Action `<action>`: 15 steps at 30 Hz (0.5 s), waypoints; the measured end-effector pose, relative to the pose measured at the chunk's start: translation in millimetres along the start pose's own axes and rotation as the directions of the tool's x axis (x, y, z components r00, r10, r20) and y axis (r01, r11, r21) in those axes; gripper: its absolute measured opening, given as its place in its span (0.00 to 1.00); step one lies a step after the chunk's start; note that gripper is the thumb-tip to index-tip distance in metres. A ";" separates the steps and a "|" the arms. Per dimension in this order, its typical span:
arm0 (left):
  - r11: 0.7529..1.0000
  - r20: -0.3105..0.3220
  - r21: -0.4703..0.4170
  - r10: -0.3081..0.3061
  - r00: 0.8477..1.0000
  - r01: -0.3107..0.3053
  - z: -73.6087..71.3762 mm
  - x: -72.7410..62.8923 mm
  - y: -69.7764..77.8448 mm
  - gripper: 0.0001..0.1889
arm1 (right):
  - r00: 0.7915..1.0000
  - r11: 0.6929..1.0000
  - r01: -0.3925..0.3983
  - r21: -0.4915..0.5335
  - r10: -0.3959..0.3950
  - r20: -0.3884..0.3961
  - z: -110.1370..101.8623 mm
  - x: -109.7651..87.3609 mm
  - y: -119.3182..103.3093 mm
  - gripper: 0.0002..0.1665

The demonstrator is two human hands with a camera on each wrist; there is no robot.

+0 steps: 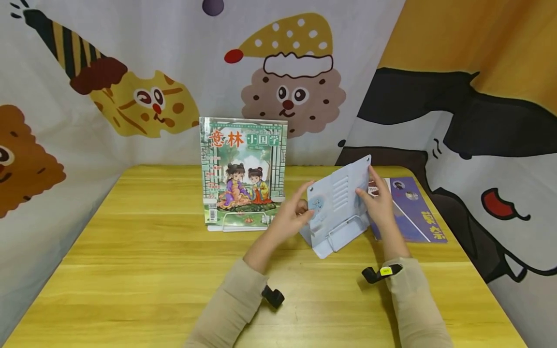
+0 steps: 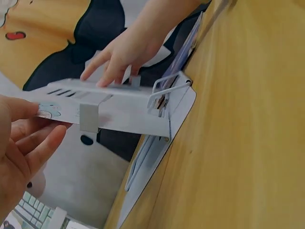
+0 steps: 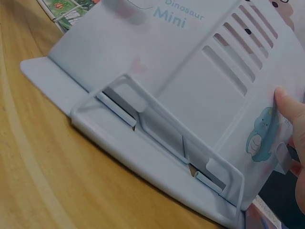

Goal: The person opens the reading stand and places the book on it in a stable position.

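Observation:
A pale blue-white book stand (image 1: 328,205) with slots, a cartoon dinosaur and a fold-up base stands tilted back on the table, right of centre. My left hand (image 1: 289,215) pinches its left edge, thumb in front and fingers behind. At the opposite edge, my right hand (image 1: 380,205) grips the panel near its upper corner, with the thumb on the front face. A wire page holder (image 3: 178,126) spans the lower lip in the right wrist view. From the left wrist view, the stand's panel (image 2: 128,114) shows edge-on between both hands.
Left of the stand, a green magazine (image 1: 245,169) with two cartoon children stands upright on another wire-fronted stand. A purple book (image 1: 411,210) lies flat behind my right hand. The wooden table (image 1: 143,270) meets a cartoon-printed curtain (image 1: 165,29) at the back.

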State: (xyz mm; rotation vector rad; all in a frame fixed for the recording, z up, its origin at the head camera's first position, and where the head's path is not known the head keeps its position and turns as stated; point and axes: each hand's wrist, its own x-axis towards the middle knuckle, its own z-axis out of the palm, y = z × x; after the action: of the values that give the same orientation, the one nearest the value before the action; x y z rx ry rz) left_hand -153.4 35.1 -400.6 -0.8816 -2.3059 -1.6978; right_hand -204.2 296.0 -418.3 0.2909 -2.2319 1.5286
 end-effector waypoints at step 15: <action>0.997 0.030 0.072 0.039 0.999 -0.041 16.6 -10.1 18.8 0.39 | 0.995 1.000 0.007 -0.027 -0.004 0.095 4.1 13.4 -11.2 0.36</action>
State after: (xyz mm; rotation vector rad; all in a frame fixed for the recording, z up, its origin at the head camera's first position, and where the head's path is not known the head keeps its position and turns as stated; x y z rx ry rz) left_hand -131.5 50.0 -395.4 -0.9375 -2.3359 -1.5852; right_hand -212.6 288.8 -404.1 0.3686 -2.3214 1.5089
